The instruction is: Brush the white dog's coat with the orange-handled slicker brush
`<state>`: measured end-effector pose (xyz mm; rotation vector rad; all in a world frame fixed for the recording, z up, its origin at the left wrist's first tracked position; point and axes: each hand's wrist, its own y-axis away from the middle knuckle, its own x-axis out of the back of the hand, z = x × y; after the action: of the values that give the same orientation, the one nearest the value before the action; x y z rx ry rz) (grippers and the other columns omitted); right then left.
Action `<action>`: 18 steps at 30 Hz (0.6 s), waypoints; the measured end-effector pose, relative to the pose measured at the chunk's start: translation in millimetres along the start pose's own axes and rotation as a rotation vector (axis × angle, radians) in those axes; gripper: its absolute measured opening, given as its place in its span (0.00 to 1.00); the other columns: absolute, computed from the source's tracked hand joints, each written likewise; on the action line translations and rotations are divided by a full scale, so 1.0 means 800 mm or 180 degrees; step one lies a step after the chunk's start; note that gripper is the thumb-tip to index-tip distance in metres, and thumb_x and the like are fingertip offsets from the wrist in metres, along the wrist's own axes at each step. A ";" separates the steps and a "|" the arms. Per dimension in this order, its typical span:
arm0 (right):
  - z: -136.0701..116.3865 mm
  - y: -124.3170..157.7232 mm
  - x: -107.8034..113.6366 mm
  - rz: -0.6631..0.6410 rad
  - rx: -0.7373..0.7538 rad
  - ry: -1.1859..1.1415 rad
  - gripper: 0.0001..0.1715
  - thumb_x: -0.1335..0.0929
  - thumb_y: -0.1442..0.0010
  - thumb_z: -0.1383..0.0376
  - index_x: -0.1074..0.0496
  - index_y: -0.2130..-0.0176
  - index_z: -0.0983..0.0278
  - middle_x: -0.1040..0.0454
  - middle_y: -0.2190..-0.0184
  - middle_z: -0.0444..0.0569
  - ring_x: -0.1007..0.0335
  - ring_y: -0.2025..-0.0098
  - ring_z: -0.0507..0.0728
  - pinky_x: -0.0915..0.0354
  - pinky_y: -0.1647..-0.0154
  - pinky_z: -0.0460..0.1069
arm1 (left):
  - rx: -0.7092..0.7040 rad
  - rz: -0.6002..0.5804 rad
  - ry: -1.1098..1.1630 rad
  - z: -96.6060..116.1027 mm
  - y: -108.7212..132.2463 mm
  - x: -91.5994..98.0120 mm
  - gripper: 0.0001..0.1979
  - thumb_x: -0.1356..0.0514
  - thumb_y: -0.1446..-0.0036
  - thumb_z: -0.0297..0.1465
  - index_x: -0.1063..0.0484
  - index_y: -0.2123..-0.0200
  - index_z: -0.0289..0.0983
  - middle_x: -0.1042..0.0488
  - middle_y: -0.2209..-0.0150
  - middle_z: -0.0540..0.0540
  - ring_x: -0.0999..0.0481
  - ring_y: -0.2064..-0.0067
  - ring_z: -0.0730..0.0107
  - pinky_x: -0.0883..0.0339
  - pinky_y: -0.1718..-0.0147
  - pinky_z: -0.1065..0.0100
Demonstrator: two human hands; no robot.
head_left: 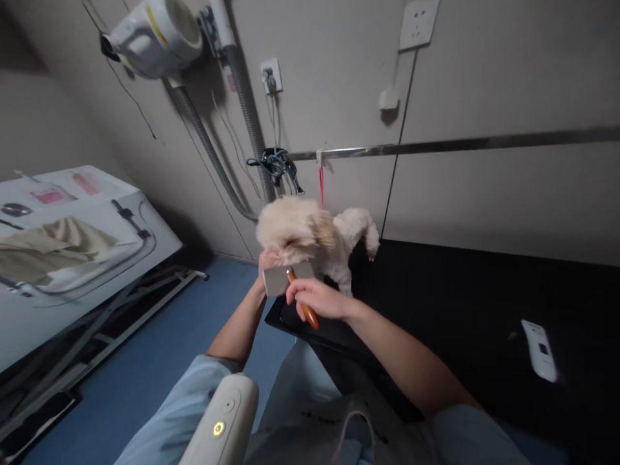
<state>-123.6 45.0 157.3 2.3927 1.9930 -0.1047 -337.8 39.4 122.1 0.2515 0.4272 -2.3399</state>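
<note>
A small cream-coloured dog (pixel 290 223) stands on the black grooming table (pixel 450 278), its fluffy head lowered towards me. My right hand (pixel 314 298) is closed round the orange-brown wooden handle of a slicker brush (pixel 283 279). The brush's flat, pale back faces me, and its head is held up against the fur below the dog's face. Behind the brush, my left hand (pixel 269 259) grips the dog at its muzzle, with most of the fingers hidden by the brush and fur.
A white pet dryer (pixel 155 39) with grey hoses hangs on the wall. Close to me at the bottom is a pale device (pixel 225 420) with a lit yellow button. A white remote-like object (pixel 539 351) lies on the table; a white tub (pixel 145 219) stands left. A red loop (pixel 321 184) hangs from the rail.
</note>
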 end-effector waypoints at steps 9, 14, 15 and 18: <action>0.023 0.078 -0.011 0.0888 0.0781 0.0580 0.32 0.21 0.47 0.46 0.32 0.52 0.59 0.21 0.68 0.46 0.26 0.72 0.53 0.35 0.69 0.47 | -0.0577 0.0263 0.0159 0.060 -0.008 -0.037 0.16 0.34 0.57 0.35 0.39 0.82 0.37 0.42 0.83 0.56 0.44 0.79 0.81 0.48 0.80 0.75; -0.017 0.054 0.026 0.2541 0.1668 0.0956 0.22 0.29 0.39 0.49 0.27 0.53 0.60 0.25 0.73 0.44 0.26 0.70 0.57 0.32 0.65 0.51 | -0.0633 0.0096 0.0036 0.096 -0.009 -0.052 0.14 0.34 0.60 0.37 0.36 0.81 0.37 0.37 0.82 0.55 0.40 0.79 0.80 0.45 0.80 0.75; -0.026 0.044 0.034 0.2635 0.1785 0.0868 0.20 0.28 0.41 0.49 0.26 0.56 0.60 0.25 0.72 0.45 0.27 0.70 0.57 0.31 0.65 0.52 | -0.0608 0.0058 0.0031 0.097 -0.006 -0.055 0.14 0.34 0.61 0.37 0.36 0.81 0.37 0.37 0.82 0.55 0.40 0.80 0.80 0.45 0.80 0.75; -0.046 0.018 0.061 0.2577 0.1902 0.0613 0.18 0.27 0.46 0.49 0.25 0.66 0.61 0.25 0.72 0.47 0.26 0.67 0.58 0.30 0.63 0.53 | -0.0453 -0.0029 0.0027 0.090 0.001 -0.061 0.15 0.33 0.65 0.38 0.38 0.82 0.38 0.38 0.83 0.55 0.40 0.80 0.79 0.44 0.81 0.74</action>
<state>-99.2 92.9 190.5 3.4917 0.9513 -0.5154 -306.4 43.1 203.0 0.1918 0.5970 -2.3055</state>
